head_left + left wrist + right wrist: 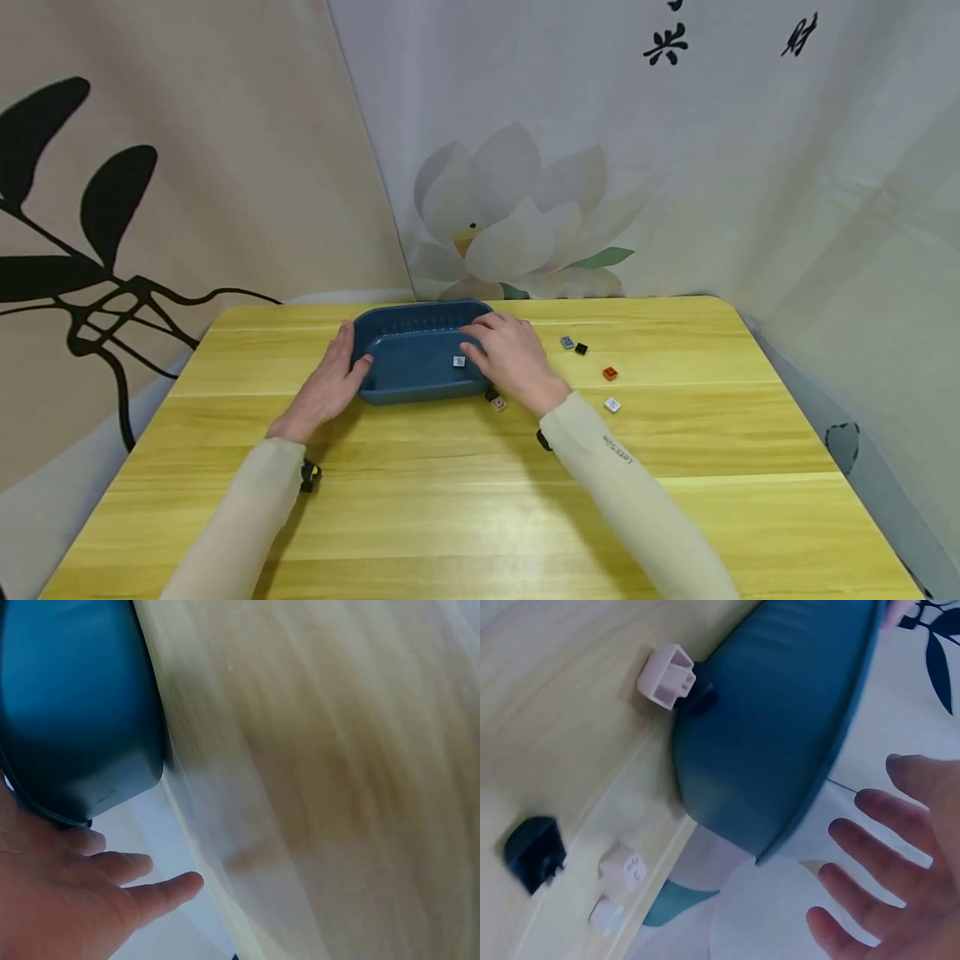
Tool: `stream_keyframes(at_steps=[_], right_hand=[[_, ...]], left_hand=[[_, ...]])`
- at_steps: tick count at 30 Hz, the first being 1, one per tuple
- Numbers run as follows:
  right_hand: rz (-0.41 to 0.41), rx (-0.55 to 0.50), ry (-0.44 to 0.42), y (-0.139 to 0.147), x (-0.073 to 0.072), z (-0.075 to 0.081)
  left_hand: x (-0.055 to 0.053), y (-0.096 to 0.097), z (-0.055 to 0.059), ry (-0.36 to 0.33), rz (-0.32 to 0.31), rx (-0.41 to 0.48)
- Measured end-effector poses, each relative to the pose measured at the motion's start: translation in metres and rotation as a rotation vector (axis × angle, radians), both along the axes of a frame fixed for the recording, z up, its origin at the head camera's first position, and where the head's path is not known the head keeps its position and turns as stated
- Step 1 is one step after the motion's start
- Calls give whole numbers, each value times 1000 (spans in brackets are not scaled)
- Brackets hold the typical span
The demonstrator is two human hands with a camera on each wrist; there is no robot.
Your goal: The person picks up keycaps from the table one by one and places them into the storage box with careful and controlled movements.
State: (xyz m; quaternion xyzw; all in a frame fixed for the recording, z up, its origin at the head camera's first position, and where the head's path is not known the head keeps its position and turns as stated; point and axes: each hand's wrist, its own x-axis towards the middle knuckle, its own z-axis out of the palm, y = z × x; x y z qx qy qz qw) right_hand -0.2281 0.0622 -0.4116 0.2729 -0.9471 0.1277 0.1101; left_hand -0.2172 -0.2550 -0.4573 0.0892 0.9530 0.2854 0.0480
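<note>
Here's the right hand (517,357), just right of centre in the head view, spread over the tray's right end; the right wrist view shows its fingers loose and apart, no sign of anything held. The left hand (321,390), left of centre, lies straight-fingered against the other end of the blue tray (423,395), thumb at the rim, bracing rather than clutching.

And inside the tray's outline, just below the right fingertips, there's a white keycap (459,362)! Whether it rests on the floor of the tray, I can't tell.

Outside, at the tray's lower-right corner, a dark keycap (491,393) sits right by the wall, with a pink keycap (498,404) beside it. Further right on the counter (420,500): a grey keycap (567,342) near a black keycap (581,349), then an orange keycap (610,373), and a pale keycap (612,405) lowest.

Good technique here, I'd judge: left palm firm against the end so the tray can't skid, right fingers letting go low and clear of the rim, with that corner pair pinched gently, not shoved under the wall.
</note>
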Motion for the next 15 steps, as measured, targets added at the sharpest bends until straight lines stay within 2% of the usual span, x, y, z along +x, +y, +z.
stream_keyframes(at_steps=[9,15], right_hand=[[-28,-53,-15,36,20,7],[-29,-49,33,55,31,3]], left_hand=[[0,-5,0,31,-16,11],[2,-4,1,14,-16,11]])
